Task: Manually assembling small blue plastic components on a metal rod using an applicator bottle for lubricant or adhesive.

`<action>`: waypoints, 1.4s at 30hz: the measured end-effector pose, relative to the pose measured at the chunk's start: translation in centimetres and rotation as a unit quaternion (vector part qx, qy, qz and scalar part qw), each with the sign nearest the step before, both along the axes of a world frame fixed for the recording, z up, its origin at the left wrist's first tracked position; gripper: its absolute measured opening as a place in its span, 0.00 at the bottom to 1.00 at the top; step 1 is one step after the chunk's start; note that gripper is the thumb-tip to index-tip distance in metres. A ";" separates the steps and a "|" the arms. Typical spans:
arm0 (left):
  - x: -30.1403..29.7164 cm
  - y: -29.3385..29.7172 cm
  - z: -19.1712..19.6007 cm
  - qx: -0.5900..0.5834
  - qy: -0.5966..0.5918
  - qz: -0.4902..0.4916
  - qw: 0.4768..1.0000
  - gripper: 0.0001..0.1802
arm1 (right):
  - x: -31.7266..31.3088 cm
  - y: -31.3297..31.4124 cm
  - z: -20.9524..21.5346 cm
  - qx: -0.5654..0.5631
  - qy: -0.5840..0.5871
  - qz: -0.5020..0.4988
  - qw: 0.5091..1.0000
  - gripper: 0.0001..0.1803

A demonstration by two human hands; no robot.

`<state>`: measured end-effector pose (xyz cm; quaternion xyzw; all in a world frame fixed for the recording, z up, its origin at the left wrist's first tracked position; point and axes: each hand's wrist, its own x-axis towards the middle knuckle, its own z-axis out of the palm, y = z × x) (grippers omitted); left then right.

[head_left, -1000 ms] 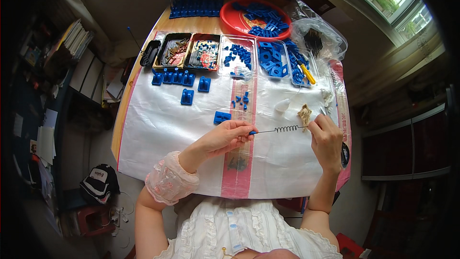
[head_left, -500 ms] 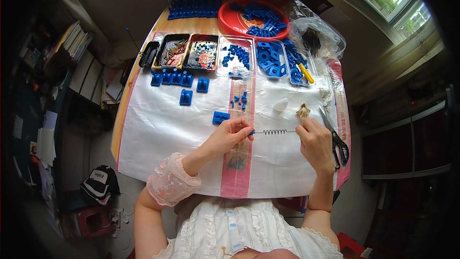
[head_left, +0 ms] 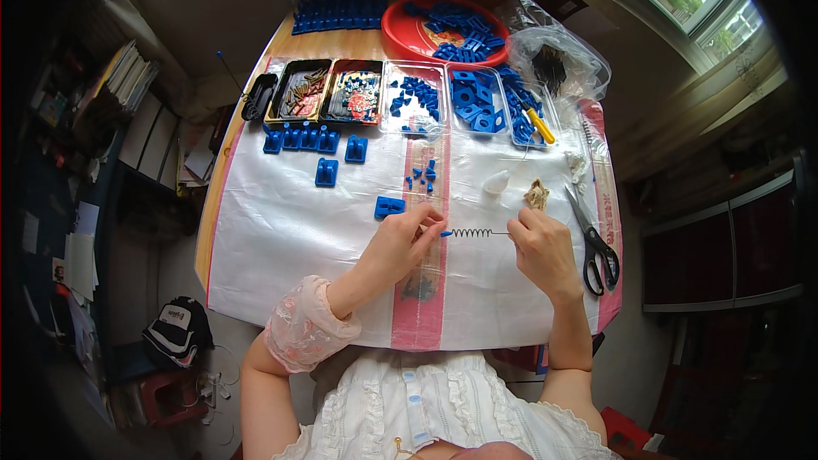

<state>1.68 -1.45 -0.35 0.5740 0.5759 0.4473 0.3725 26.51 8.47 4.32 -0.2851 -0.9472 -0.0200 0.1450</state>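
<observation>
My left hand (head_left: pixel 399 240) pinches a small blue plastic piece (head_left: pixel 446 233), whose tip shows just past the fingertips. Running rightward from that piece is a thin dark coiled wire spring (head_left: pixel 471 232), held level above the sheet. Its straight right end is pinched by my right hand (head_left: pixel 545 247), thumb against fingers. A blue plastic block (head_left: pixel 389 207) lies just beyond my left hand. Several small blue pieces (head_left: pixel 429 172) are scattered farther out on the sheet. Past my right fingers sits a crumpled tan lump (head_left: pixel 536 195), with a small white translucent object (head_left: pixel 496 182) left of it.
Black-handled scissors (head_left: pixel 601 260) lie right of my right hand. Trays of screws (head_left: pixel 308 89), nuts (head_left: pixel 355 98) and blue parts (head_left: pixel 416 100) line the back, near a red basin (head_left: pixel 400 44), a plastic bag (head_left: pixel 584 60) and a yellow-handled tool (head_left: pixel 540 126). Assembled blue blocks (head_left: pixel 300 138) stand left.
My right hand has moved left with the spring, bringing the coils closer to the blue piece in my left hand. The left hand has shifted only slightly.
</observation>
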 end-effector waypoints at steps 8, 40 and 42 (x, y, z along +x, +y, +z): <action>-0.5 -0.1 -0.6 0.093 0.182 0.009 0.979 0.09 | -0.5 0.0 -0.6 -0.019 -0.005 0.000 1.000 0.05; -0.2 -0.3 -0.8 0.053 0.206 0.025 0.977 0.16 | 1.7 2.4 1.4 -0.101 0.114 -0.213 0.965 0.09; 0.0 -0.3 -0.5 0.056 0.211 0.024 0.976 0.16 | 2.8 3.4 1.1 -0.109 0.117 -0.243 0.957 0.08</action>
